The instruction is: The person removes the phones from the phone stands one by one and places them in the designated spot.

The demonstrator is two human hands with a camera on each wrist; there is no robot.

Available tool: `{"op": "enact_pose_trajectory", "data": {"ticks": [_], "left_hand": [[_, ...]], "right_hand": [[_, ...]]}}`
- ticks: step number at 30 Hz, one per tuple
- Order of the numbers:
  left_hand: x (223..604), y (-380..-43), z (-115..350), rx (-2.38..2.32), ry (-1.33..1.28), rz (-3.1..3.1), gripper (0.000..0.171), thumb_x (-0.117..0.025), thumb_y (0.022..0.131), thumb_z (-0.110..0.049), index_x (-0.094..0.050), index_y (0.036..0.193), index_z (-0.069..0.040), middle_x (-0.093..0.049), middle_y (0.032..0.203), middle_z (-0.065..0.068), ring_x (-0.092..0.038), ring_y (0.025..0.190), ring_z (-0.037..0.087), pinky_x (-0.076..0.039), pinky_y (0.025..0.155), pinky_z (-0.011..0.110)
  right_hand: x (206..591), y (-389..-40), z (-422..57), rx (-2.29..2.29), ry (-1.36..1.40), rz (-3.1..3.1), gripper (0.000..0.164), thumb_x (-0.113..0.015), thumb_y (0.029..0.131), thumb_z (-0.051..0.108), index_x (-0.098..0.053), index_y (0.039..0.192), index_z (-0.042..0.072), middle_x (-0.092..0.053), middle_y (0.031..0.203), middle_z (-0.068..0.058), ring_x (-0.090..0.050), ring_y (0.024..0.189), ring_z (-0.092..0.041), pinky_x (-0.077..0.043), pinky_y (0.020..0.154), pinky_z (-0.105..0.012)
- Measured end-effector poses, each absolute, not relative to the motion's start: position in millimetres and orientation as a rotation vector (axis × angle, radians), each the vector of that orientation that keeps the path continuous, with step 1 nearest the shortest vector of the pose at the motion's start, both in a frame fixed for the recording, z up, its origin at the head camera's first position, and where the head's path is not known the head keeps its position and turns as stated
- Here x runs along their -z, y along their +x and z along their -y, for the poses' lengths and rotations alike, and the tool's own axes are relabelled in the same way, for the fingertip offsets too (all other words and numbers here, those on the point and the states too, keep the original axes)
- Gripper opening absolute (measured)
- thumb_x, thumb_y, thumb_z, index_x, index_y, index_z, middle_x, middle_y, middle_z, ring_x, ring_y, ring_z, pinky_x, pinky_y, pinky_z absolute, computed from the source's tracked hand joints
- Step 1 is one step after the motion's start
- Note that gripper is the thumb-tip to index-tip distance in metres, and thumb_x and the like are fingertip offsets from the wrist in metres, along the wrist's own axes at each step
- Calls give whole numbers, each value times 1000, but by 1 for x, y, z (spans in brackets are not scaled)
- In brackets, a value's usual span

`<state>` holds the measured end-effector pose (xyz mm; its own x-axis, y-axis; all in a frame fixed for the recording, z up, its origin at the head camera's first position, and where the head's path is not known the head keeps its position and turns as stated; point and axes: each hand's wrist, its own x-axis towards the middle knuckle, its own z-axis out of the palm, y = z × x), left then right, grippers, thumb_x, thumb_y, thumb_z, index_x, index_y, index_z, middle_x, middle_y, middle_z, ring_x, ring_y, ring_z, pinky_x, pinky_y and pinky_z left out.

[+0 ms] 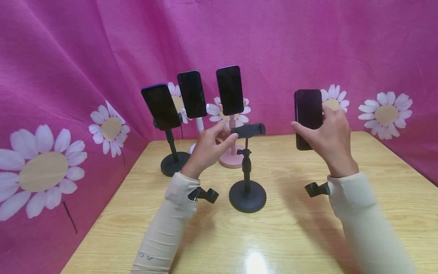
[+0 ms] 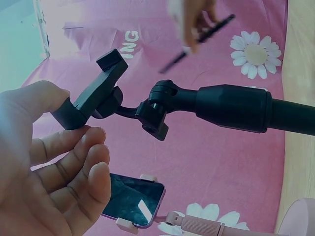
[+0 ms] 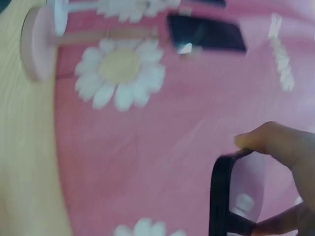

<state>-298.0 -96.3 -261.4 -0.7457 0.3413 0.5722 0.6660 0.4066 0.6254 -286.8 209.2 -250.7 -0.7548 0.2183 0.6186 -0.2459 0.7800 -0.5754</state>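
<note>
My left hand (image 1: 213,146) pinches one end of the black clamp (image 1: 249,130) on top of a black phone stand (image 1: 247,195). In the left wrist view, thumb and fingers meet on that end of the clamp (image 2: 93,93), and no phone sits in it. To the right, my right hand (image 1: 330,139) holds a dark smartphone (image 1: 308,110) upright above the table, thumb on one edge and fingers on the other. The right wrist view shows this phone (image 3: 221,196) edge-on and blurred, apart from the stand.
Behind stand three phone stands bearing phones: a black one (image 1: 174,163) at left, a white one (image 1: 200,125), and a pink one (image 1: 230,160). A wooden table (image 1: 280,236) lies below. A pink curtain (image 1: 273,45) with daisies hangs at the back and sides.
</note>
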Motion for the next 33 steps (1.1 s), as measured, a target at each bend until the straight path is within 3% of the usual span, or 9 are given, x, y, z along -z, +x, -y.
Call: {"op": "enact_pose_trajectory", "data": {"ticks": [6, 11, 17, 24, 33], "left_hand": [[262, -298, 99, 1301, -874, 2315, 16, -65, 93, -28, -59, 93, -13, -64, 91, -2, -59, 83, 17, -52, 71, 34], [263, -298, 99, 1309, -867, 2316, 16, -65, 93, -29, -60, 94, -13, -64, 92, -2, -59, 84, 17, -53, 71, 34], [264, -299, 98, 1307, -878, 2320, 16, -65, 93, -29, -60, 94, -13, -65, 92, -2, -60, 84, 17, -53, 72, 35], [264, -299, 97, 1321, -878, 2318, 16, -65, 93, -29, -59, 94, -14, -65, 92, -3, -59, 84, 17, -53, 72, 35], [262, -298, 96, 1328, -863, 2328, 17, -65, 93, -30, -59, 96, -13, -65, 94, -2, -59, 86, 17, -53, 73, 35]], "right_hand": [[282, -318, -260, -813, -171, 2565, 70, -73, 78, 50, -52, 100, -13, -48, 92, -27, -37, 96, -43, -32, 73, -48], [314, -334, -283, -789, -318, 2811, 81, -70, 78, 50, -47, 108, -21, -40, 98, -33, -34, 94, -46, -36, 72, -51], [344, -340, -296, -785, -443, 3035, 98, -67, 76, 62, -43, 117, -23, -35, 97, -34, -34, 92, -46, -40, 68, -48], [360, -340, -302, -824, -463, 3135, 83, -71, 75, 45, -43, 118, -21, -35, 97, -36, -35, 93, -46, -41, 69, -48], [364, -344, -305, -861, -472, 3174, 86, -69, 78, 47, -40, 120, -21, -34, 99, -35, -36, 94, -47, -45, 68, -47]]}}
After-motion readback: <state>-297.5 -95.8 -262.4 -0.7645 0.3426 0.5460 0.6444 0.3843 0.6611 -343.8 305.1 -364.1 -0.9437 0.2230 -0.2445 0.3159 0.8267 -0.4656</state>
